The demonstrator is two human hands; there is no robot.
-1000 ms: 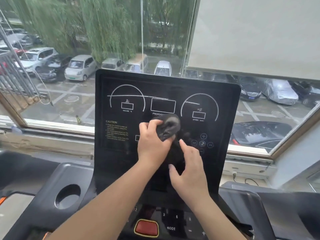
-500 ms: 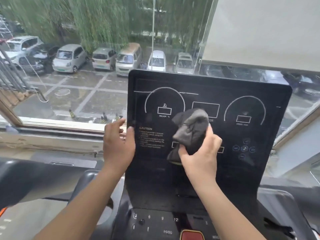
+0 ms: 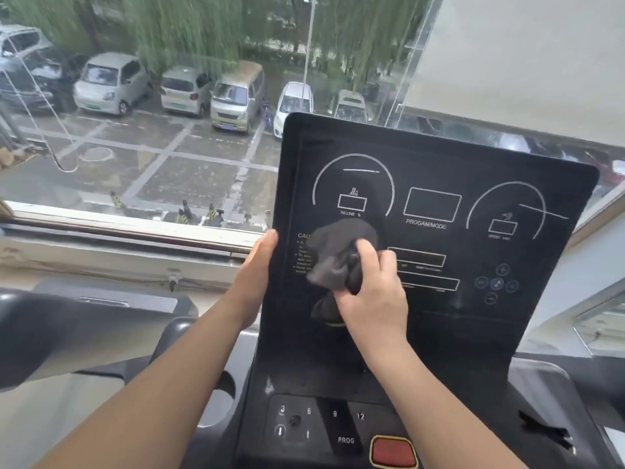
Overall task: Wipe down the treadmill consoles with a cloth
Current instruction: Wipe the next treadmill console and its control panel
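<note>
Cloth [image 3: 338, 255]: dark grey, soft, crumpled into a loose wad with rounded folds. It sits on the left-middle of the console [image 3: 439, 326] face, just below the incline dial and over the yellow caution text (only the left ends of the lines show).
Right hand [image 3: 372, 296]: clenched round the lower right part of the cloth, fingers curled into its folds, holding it against the panel.
Left hand [image 3: 257, 265]: grasping the console's left edge, one digit lying along the front rim, the rest out of sight behind the panel.
Console face: black, upright and leaning slightly back, marked in thin white lines. It carries two arc dials, a box labelled PROGAM/MODE between them, two long boxes beneath, and a cluster of round icons at the right. The lower part looks faintly smeared.
Keypad [image 3: 304, 421]: below the panel, with 3, 6, 9, 12 and PROG.
Red button [image 3: 393, 451]: gold-rimmed, just right of PROG.
Cup holder [image 3: 218, 406]: round recess left of the keypad, partly behind the left forearm.
Window [image 3: 169, 147]: behind the console, looking onto parked cars [image 3: 110, 82] and willows.
Blind [image 3: 524, 55]: pale, covering the upper right.
</note>
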